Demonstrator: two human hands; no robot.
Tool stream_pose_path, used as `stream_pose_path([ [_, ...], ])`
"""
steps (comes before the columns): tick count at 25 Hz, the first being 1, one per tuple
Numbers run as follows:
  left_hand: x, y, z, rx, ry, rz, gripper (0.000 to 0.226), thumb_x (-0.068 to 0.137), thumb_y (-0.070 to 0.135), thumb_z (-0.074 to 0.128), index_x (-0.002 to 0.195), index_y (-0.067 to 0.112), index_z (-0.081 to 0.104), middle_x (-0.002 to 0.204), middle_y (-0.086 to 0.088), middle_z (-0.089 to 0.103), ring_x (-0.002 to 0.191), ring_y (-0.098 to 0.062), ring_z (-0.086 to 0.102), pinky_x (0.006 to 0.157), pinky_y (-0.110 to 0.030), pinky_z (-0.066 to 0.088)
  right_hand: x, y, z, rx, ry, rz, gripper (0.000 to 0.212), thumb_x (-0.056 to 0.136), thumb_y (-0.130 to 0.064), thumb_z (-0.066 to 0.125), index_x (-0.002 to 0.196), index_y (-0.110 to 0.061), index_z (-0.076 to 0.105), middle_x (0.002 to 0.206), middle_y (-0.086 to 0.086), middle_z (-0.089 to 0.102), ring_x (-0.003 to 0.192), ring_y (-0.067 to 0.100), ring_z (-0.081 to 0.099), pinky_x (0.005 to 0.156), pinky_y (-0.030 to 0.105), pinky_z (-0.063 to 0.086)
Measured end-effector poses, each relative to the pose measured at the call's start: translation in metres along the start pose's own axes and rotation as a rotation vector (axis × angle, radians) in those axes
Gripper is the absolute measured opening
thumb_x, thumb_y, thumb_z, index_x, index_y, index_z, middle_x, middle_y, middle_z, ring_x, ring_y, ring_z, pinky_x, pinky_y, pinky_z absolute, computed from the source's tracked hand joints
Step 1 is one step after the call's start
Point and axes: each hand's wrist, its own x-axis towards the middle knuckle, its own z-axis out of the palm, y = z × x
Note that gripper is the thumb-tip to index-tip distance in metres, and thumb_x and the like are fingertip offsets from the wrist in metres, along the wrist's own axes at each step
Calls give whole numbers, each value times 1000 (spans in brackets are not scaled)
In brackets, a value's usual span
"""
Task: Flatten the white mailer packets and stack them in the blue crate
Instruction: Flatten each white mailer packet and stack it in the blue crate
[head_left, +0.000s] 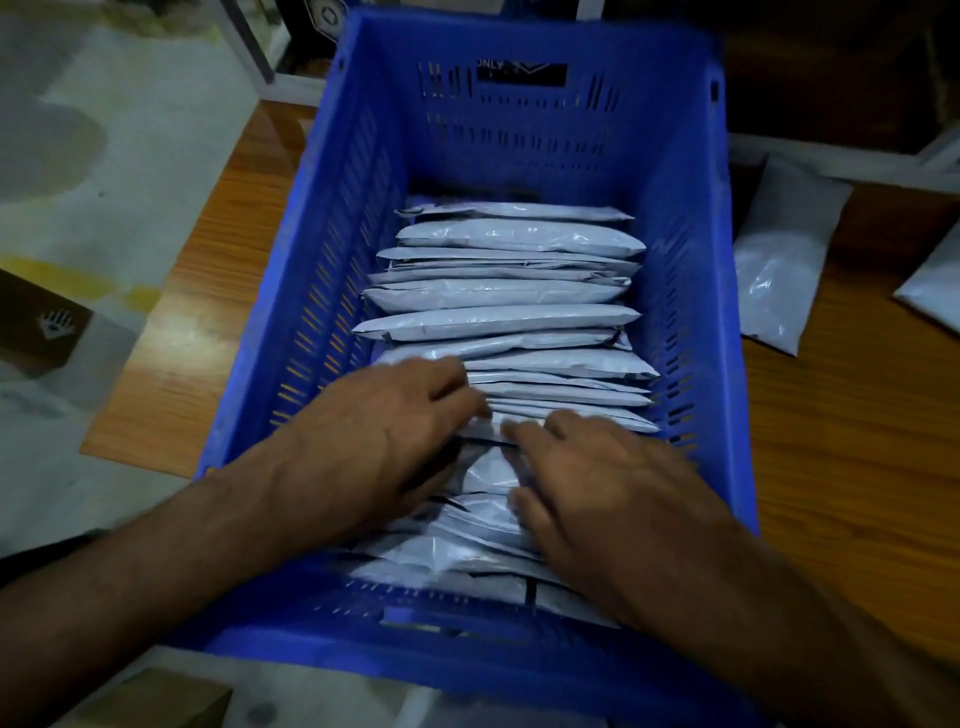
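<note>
Head: both hands, left hand (363, 441) & right hand (597, 499), flat on packets (498, 317), crate (691, 291) far end free.

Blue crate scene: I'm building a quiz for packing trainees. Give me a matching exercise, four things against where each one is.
Things:
1. left hand
2. right hand
3. loose mailer packet
4. blue crate

Places:
A. on the wooden table, holding the packets
B. outside the crate, on the table to its right
C. on the near packets, left side
D. on the near packets, right side

Pairs: 1-C, 2-D, 3-B, 4-A
</note>
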Motion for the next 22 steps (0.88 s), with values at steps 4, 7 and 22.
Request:
stream_pose_path([
  [4,12,-15,15,172,10,-109,71,77,39,72,138,10,51,120,-14,52,100,-33,54,81,-47,49,21,6,16,-129,107,205,102,39,-22,98,133,-1,66,113,25,64,102,45,65,83,57,59],
  [7,20,-13,28,198,-31,-84,67,75,30,75,133,4,55,110,-16,56,91,-34,57,70,-45,51,32,4,27,-151,-55,255,105,40,-24,96,137,0,63,120,29,61,110,47,63,87,63,56],
  [22,46,-8,52,192,-111,-121,72,90,23,44,158,8,25,120,-15,52,105,-34,61,84,-43,55,66,-4,12,-219,-297,323,103,95,-24,68,164,-17,-8,161,24,0,156,46,0,120,72,10],
])
